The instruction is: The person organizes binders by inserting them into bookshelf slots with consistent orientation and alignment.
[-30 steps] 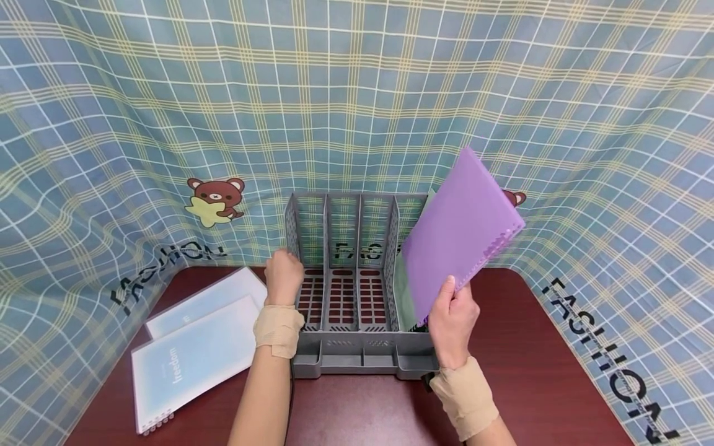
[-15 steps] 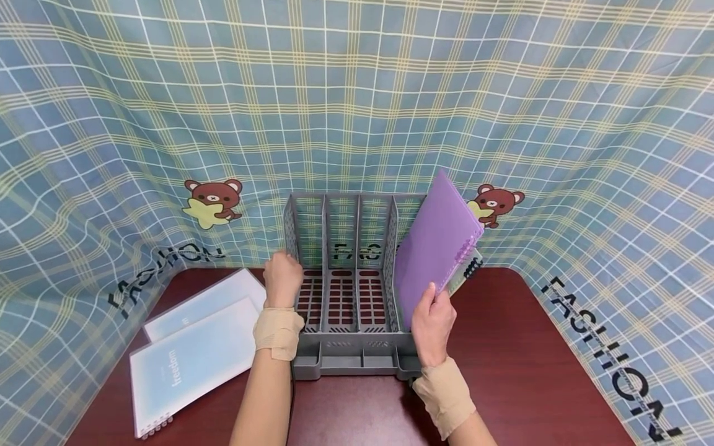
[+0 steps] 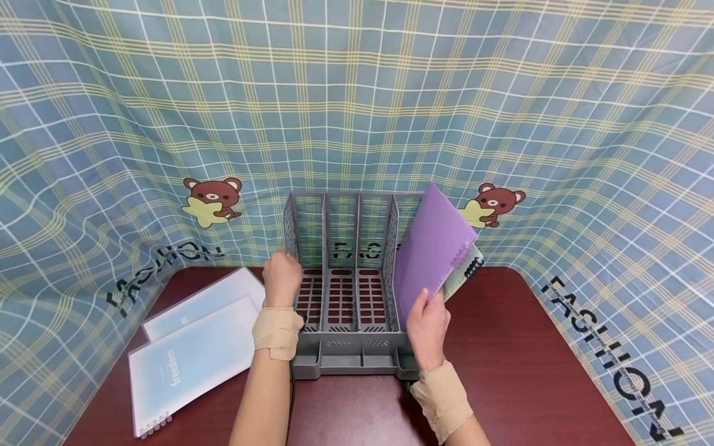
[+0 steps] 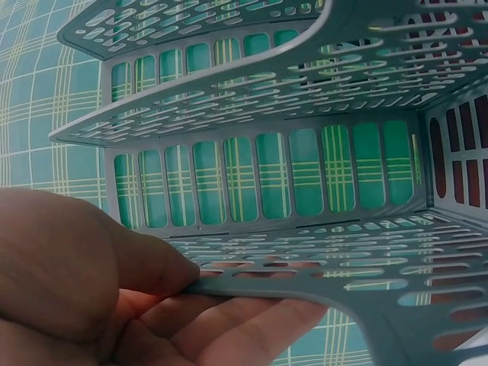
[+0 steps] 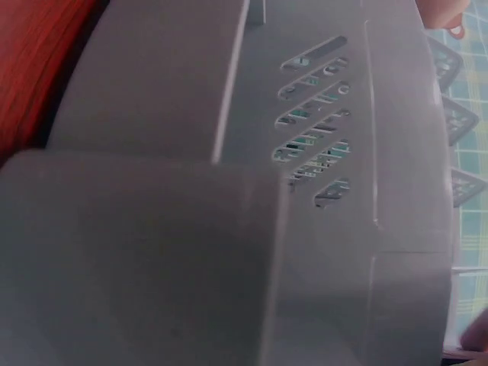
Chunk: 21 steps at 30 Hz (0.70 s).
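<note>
My left hand holds the left side panel of a grey desk file organizer. In the left wrist view, the thumb lies over the panel's edge and the fingers are behind it. On the other side, my right hand pinches a purple spiral notebook by its bound edge, thumb on the cover. The notebook leans in the rightmost compartment, its upper corner tilted back. A pale green notebook with a black coil shows behind it. The right wrist view is filled by the organizer's grey front.
Two pale blue notebooks, the front one overlapping the rear one, lie on the dark red table at the left. Plaid cloth surrounds the table. A black cable runs beside the left forearm.
The right hand has moved left and down, bringing the purple notebook lower into the rightmost compartment. The green notebook's coil has come into view behind it. The left hand keeps its place.
</note>
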### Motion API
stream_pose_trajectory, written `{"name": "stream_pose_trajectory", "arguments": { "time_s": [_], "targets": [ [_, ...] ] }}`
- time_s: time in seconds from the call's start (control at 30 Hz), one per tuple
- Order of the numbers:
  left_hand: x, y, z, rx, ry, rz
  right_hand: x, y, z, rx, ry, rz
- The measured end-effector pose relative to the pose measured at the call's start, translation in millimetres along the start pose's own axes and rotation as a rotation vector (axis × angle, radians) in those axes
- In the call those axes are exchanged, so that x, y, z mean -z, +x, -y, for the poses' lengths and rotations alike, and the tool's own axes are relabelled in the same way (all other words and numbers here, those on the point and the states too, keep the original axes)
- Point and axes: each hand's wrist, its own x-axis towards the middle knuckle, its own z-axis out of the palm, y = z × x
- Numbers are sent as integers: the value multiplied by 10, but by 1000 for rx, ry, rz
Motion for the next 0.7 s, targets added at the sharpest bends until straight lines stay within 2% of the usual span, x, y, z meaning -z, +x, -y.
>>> {"name": "stream_pose_trajectory", "arguments": {
  "time_s": [0.2,0.33,0.47,0.7],
  "targets": [
    [-1,-5,-2,21,-4,11,59,-9,7,51,-62,67],
    [-2,-7,2,18,-2,11,152,0,24,39,-138,177],
    [-4,-4,10,24,3,9,235,35,33,64,-195,268],
    [-2,7,22,41,0,18,282,67,11,56,-247,301]
  ]
}}
